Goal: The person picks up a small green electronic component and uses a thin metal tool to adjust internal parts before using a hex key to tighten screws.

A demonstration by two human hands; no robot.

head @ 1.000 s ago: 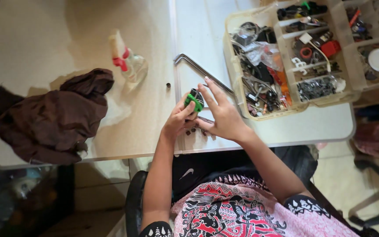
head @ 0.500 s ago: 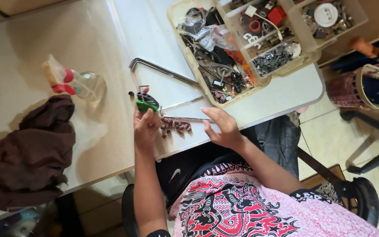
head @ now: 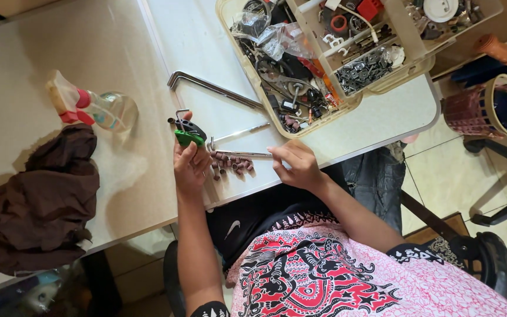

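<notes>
Green and black holder (head: 188, 132) sits pinched in the left hand (head: 190, 164), fingers curled round it, just above the table (head: 89, 53). Beside that hand lies a heap of small brown pieces (head: 230, 164). Right hand (head: 296, 166) pinches one end of a thin metal rod (head: 243, 154), possibly a hex key. Beyond it stands a parts tray (head: 347, 111).

hex keys (head: 212, 89): 3 | spray bottle (head: 92, 108): 1 | organizer trays (head: 382, 70): 2
</notes>
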